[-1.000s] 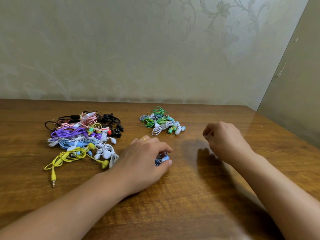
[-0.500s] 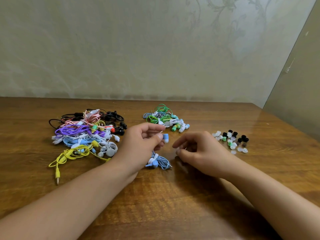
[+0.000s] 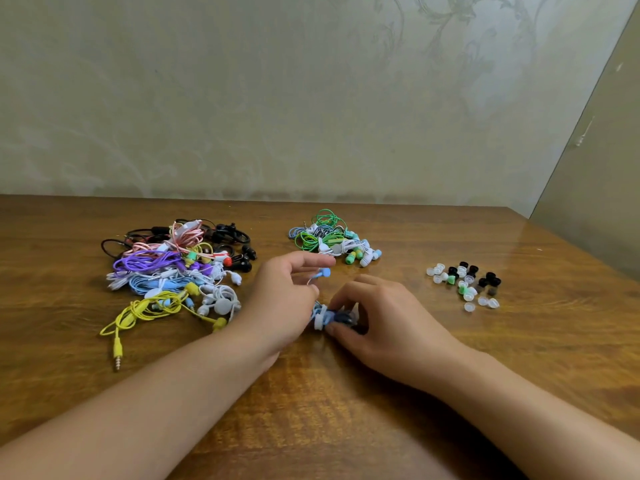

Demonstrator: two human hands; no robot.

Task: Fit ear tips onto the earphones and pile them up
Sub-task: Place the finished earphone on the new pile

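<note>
A wooden table [image 3: 346, 427] carries a big earphone heap [image 3: 173, 271], a smaller pile [image 3: 332, 240] and scattered ear tips [image 3: 465, 284].

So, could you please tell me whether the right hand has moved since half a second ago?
Yes. The right hand has dropped toward the table, onto the blue earphone bundle.

The table [image 3: 346, 427] is wood with a bold grain and a glossy varnish that mirrors the wall toward 2 o'clock. The wall [image 3: 277, 98] looks matt, its wallpaper faintly embossed with scrolls. At 10 o'clock the tangled earphones [image 3: 173, 271] have smooth, shiny plastic cables, and the yellow lead ends in a bright metal jack plug [image 3: 118, 355]. The ear tips [image 3: 465, 284] at 3 o'clock look like soft rubbery silicone, some translucent and some matt black. The blue earbud [image 3: 325, 272] is smooth plastic.
</note>
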